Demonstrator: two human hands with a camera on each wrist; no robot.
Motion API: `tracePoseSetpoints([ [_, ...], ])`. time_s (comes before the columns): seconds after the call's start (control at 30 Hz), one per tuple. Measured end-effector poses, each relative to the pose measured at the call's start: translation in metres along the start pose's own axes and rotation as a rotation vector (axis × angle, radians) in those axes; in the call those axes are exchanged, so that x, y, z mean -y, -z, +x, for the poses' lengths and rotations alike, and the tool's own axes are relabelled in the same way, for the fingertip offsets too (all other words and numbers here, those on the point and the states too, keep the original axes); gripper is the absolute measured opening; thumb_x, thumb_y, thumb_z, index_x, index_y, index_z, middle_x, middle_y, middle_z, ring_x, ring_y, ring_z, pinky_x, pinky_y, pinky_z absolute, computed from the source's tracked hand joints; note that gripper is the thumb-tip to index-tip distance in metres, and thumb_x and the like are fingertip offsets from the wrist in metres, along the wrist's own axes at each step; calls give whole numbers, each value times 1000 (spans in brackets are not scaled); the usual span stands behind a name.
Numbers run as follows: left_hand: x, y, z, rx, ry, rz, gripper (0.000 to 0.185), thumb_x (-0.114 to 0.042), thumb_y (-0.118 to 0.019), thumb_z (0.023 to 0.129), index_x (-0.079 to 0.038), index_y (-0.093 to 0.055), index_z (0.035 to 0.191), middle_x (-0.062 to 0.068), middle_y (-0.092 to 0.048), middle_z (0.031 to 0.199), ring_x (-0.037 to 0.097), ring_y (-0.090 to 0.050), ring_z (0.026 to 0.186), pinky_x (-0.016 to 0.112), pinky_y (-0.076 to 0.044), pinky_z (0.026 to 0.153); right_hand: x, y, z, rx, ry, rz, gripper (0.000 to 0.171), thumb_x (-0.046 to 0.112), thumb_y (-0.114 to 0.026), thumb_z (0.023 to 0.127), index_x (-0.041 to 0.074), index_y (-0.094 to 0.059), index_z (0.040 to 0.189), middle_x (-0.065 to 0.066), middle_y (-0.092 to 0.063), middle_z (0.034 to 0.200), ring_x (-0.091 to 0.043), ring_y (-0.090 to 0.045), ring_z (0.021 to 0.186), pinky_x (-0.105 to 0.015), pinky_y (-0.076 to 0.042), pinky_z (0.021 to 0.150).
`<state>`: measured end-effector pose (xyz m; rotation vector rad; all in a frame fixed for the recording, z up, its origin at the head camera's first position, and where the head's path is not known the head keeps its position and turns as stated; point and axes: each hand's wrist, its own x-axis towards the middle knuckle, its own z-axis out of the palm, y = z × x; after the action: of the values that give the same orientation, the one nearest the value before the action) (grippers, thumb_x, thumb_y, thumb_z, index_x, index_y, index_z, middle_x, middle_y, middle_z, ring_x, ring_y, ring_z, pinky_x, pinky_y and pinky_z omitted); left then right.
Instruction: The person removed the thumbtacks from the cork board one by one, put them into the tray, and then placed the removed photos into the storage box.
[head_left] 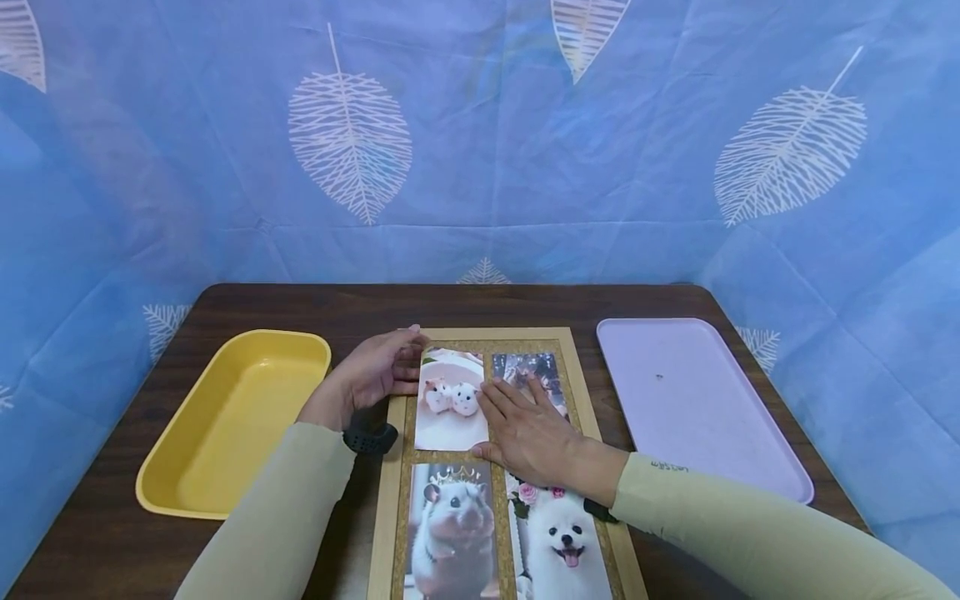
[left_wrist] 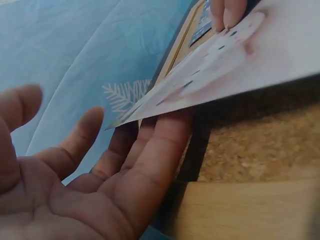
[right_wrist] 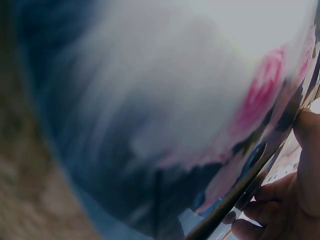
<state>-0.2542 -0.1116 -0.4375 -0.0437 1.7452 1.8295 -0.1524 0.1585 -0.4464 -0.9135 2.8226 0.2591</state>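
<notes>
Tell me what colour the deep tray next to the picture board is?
Yellow. The deep tray sits on the table left of the picture board; the head view shows it best.

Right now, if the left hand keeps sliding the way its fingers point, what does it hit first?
The left hand points right, fingers under the lifted edge of the hamster photo. Going on, it would probably slide further under that photo over the cork board, then meet the right hand pressing down. Depth is unclear.

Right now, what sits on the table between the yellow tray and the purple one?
In the head view, a cork-backed photo frame lies between the yellow tray and purple tray, both hands on it.
</notes>
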Motion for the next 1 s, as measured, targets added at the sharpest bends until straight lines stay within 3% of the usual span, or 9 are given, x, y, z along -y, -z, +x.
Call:
tracePoseSetpoints([
  [0.2, 6, 2, -1, 49, -17, -3, 40, -12, -56, 110, -6, -51, 149, 15, -59, 133, 24, -69, 107, 40, -64, 90, 0, 2, 0, 3, -3, -14, 85, 68, -27, 108, 8, -24, 168, -10, -22, 176, -30, -19, 163, -67, -16, 128],
  [0.33, 8, 3, -1, 72, -34, 8, 49, 5, -57, 105, -5, -48, 151, 13, -55, 131, 22, -69, 102, 36, -64, 87, 0, 2, 0, -2, 3, -14, 84, 67, -28, 109, 8, -24, 168, -10, -23, 176, -29, -20, 163, -67, -17, 128],
  [0.67, 9, -2, -2, 103, -60, 146, 68, 11, -69, 95, -9, -43, 154, 13, -47, 129, 26, -62, 106, 35, -63, 89, 0, 3, -1, -10, 7, 6, 83, 66, -30, 109, 8, -26, 168, -12, -25, 175, -30, -22, 162, -67, -17, 128],
  [0.83, 8, -4, -2, 88, -78, 219, 68, 13, -70, 93, -9, -44, 152, 11, -42, 125, 27, -55, 109, 30, -60, 84, 0, 3, -1, -19, 10, 7, 83, 66, -31, 109, 6, -27, 167, -13, -27, 174, -31, -23, 162, -67, -18, 128],
  [1.0, 9, -4, -1, 72, -96, 236, 66, 12, -71, 94, -8, -45, 151, 12, -43, 128, 26, -57, 108, 29, -60, 83, 0, 4, -1, -27, 12, 11, 83, 65, -31, 109, 6, -27, 167, -13, -27, 174, -31, -24, 162, -67, -19, 128],
])
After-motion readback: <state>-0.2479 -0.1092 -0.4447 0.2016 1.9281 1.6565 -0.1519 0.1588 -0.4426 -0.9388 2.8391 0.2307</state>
